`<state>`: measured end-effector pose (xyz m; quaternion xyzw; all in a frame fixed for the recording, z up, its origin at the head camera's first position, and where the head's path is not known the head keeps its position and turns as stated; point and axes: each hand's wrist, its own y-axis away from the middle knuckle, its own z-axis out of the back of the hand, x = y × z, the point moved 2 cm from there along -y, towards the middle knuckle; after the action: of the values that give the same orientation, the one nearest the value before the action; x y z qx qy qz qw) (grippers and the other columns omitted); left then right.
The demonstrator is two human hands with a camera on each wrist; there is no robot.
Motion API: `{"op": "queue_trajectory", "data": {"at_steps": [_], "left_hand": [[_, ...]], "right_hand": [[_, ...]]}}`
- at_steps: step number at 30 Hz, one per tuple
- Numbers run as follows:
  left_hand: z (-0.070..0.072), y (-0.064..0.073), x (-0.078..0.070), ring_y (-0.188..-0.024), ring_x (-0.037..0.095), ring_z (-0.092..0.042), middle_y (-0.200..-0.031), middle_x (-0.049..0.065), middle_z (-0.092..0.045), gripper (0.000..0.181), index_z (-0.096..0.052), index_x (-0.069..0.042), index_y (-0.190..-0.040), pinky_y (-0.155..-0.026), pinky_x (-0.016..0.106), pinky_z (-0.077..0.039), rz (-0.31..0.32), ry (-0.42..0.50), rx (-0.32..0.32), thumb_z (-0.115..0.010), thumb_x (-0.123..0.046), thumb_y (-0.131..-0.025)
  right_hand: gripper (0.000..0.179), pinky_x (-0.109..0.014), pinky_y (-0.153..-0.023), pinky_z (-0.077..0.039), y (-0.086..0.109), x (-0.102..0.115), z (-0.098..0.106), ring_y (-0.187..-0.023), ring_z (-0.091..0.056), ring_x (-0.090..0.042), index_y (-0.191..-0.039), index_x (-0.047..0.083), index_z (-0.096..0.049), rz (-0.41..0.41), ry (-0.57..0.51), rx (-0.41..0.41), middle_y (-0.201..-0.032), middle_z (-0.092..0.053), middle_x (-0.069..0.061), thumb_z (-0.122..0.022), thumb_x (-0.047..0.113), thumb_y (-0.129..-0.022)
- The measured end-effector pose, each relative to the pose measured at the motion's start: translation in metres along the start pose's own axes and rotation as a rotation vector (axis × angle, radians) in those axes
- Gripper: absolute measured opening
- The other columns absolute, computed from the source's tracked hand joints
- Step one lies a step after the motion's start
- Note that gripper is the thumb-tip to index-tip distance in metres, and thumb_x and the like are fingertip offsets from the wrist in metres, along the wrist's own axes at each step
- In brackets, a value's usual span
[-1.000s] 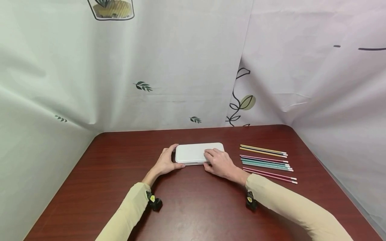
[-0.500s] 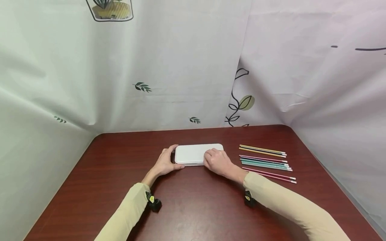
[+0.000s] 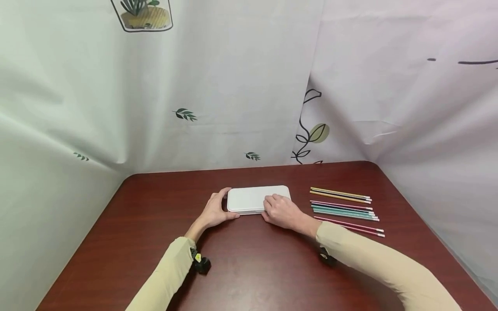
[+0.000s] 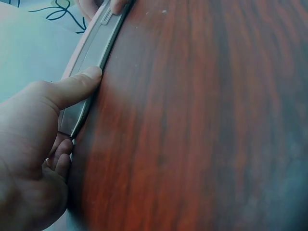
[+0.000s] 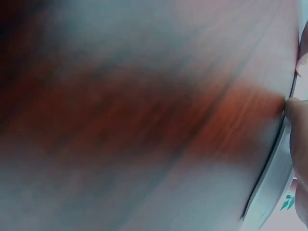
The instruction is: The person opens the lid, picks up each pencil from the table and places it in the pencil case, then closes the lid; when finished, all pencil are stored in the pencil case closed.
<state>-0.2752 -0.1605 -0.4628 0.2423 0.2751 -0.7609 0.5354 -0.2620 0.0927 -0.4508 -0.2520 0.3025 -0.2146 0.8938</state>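
Observation:
A flat, white pencil case (image 3: 249, 199) lies closed on the dark red wooden table (image 3: 249, 263). My left hand (image 3: 213, 210) grips its left end, thumb along the front side and fingers round the end and back. In the left wrist view the thumb of the left hand (image 4: 38, 125) presses on the case's side (image 4: 89, 50), where a small latch (image 4: 107, 15) shows. My right hand (image 3: 283, 211) holds the front edge right of the middle, fingers curled over the lid. At the right wrist view's edge, the thumb of the right hand (image 5: 299, 139) touches the front side.
To the right lie pencils with white erasers in three groups: yellow and black pencils (image 3: 340, 195) at the back, teal, dark and pink pencils (image 3: 344, 211) in the middle, red pencils (image 3: 358, 228) in front, partly behind the right sleeve (image 3: 373, 250). A printed white curtain (image 3: 233, 86) surrounds the table.
My right hand's fingers have curled in more at the case's front edge, and its thumb has drawn in. My left hand keeps its grip. The case stays closed in place.

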Motion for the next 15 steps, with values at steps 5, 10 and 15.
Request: {"op": "queue_trajectory", "data": {"at_steps": [5,10,15], "left_hand": [[0.0011,0.0001,-0.0004,-0.121,0.032,-0.045,-0.124,0.013,-0.056,0.092,-0.043,-0.005,-0.147,-0.099,0.050,-0.038,0.003,0.002,0.000,-0.092,-0.023,-0.071],[-0.0001,0.0002,0.0010,-0.119,0.031,-0.046,-0.121,0.013,-0.057,0.092,-0.044,-0.006,-0.147,-0.099,0.049,-0.038,0.008,-0.005,-0.009,-0.092,-0.024,-0.071],[-0.0016,0.0012,0.0004,-0.119,0.030,-0.046,-0.119,0.012,-0.059,0.092,-0.044,-0.007,-0.147,-0.099,0.048,-0.038,0.003,-0.006,-0.016,-0.092,-0.024,-0.070]], "right_hand": [[0.024,-0.033,-0.062,-0.052,-0.0022,0.0031,0.0002,-0.068,-0.059,-0.024,-0.080,-0.001,-0.065,0.056,0.094,-0.003,-0.079,-0.060,-0.010,-0.069,0.023,-0.082],[0.024,-0.033,-0.059,-0.051,-0.0039,0.0026,0.0007,-0.065,-0.057,-0.024,-0.079,-0.001,-0.064,0.097,0.122,-0.014,-0.077,-0.059,-0.010,-0.067,0.023,-0.082],[0.025,-0.031,-0.059,-0.051,-0.0004,-0.0033,0.0021,-0.067,-0.056,-0.022,-0.080,0.001,-0.065,0.064,0.007,0.004,-0.080,-0.062,-0.009,-0.074,0.024,-0.082]]}}
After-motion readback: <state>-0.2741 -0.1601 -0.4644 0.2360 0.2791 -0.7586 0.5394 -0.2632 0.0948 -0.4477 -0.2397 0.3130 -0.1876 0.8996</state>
